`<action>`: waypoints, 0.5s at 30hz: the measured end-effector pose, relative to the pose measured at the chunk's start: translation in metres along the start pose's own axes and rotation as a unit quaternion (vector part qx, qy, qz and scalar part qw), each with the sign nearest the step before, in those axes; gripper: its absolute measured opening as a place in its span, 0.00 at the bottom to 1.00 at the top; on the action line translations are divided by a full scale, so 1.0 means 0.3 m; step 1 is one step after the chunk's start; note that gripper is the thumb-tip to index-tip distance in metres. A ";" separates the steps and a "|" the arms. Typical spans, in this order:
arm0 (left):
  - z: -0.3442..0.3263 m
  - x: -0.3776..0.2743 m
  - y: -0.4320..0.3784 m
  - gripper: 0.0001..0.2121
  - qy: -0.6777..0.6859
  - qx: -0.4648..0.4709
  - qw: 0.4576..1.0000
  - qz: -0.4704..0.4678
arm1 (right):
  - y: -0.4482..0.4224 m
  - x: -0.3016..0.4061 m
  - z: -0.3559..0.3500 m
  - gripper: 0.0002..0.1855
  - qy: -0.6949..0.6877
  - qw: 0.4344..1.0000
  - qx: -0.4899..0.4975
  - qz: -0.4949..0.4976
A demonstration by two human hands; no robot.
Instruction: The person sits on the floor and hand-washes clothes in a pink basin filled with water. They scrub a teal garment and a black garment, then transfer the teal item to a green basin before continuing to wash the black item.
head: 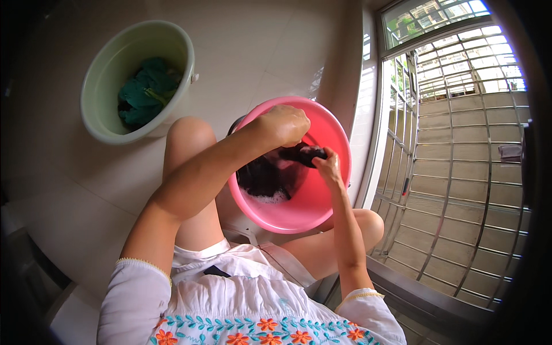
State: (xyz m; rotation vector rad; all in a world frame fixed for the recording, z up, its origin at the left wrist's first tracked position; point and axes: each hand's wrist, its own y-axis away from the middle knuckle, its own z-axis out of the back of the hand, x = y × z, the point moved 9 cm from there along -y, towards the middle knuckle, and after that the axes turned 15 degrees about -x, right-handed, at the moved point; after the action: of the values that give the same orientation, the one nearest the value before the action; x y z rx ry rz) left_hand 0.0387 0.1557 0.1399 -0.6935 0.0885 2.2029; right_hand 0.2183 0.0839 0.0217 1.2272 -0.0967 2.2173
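Note:
A pink plastic bucket (321,207) stands between my knees. Dark wet cloth (263,174) lies inside it, with white suds (271,197) along its lower edge. My right hand (330,163) grips a bunched end of this cloth over the right part of the bucket. Above the far side, my left hand (286,124) is curled into a fist, palm down, and the cloth comes out from beneath it. The fingertips of the left hand are hidden from me. Between the two hands the cloth is gathered into a short, twisted stretch.
A pale green bucket (92,103) holding teal cloth (148,88) and darker pieces stands on the tiled floor (233,51) at the upper left. Close on the right are a window frame (374,142) and a metal grille (448,172). A dark object sits behind the pink bucket, mostly hidden.

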 end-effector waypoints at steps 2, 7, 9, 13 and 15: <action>-0.009 -0.012 -0.001 0.04 -0.008 0.012 1.000 -0.006 | -0.047 0.068 0.035 0.09 0.081 0.988 -0.032 0.126; -0.003 -0.042 0.007 0.04 0.007 0.026 1.000 -0.011 | -0.196 0.021 0.013 0.17 0.050 0.985 -0.083 0.144; 0.002 -0.029 0.011 0.04 0.006 0.030 0.999 0.011 | -0.224 0.006 -0.012 0.20 0.108 0.968 -0.117 0.194; 0.011 0.006 0.020 0.04 -0.013 0.035 0.999 0.033 | -0.203 -0.151 -0.090 0.23 0.011 0.990 -0.093 0.109; 0.021 0.011 0.027 0.04 -0.014 0.026 0.999 0.022 | -0.169 -0.301 -0.138 0.20 -0.031 0.997 -0.059 -0.034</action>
State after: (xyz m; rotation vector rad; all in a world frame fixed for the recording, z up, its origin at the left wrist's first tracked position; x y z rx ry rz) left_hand 0.0283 0.1543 0.1423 -0.6366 0.1477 2.2434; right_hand 0.2499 0.0976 -0.0844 1.2174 -0.2054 2.0853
